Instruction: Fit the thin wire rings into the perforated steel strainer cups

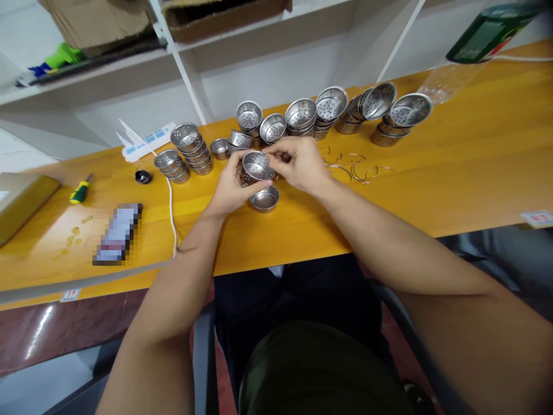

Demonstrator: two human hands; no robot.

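In my left hand (228,187) is a small perforated metal strainer basket (258,166), held tilted with its open top facing me. The fingers wrap its left side and the thumb lies under it. My right hand (300,162) is closed in a pinch at the basket's right rim; whatever sits between the fingertips is too small to make out. Just below the held basket, another strainer basket (265,200) stands on the table. Several thin curved wire pieces (360,170) lie to the right of my right hand.
Stacked baskets (301,115) line the back, with more stacks (190,144) at left. Around them are a power strip (149,141), white cable (171,213), black round part (143,176), phone (117,233), screwdriver (80,190), small yellowish rings (73,237) and a plastic bottle (479,46).
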